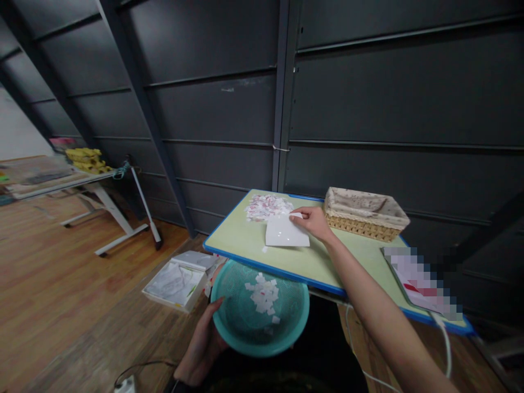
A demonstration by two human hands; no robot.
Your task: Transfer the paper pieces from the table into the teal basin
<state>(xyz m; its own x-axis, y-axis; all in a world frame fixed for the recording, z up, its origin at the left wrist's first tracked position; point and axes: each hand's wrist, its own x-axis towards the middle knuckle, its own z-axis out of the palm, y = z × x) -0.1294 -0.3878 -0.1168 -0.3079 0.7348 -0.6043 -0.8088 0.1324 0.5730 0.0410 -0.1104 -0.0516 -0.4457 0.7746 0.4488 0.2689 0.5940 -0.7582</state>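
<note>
My left hand point(208, 330) grips the rim of a teal plastic colander point(229, 327), held just below the table's front edge. Several small white paper pieces point(264, 295) lie inside it. Over the table, my right hand point(313, 221) pinches the upper right corner of a white card or sheet point(286, 232), its thumb on top. Behind the sheet, a heap of small white and reddish paper scraps point(268, 206) is spread on the tabletop. A few tiny white bits rest near the sheet's lower edge.
The pale-green table point(356, 262) has a blue edge. On it stand a cloth-lined wicker basket point(364, 215) and, at the right, a partly blurred flat item point(417, 281). An open white box point(176, 284) lies on the floor. Another table point(61, 183) is at far left.
</note>
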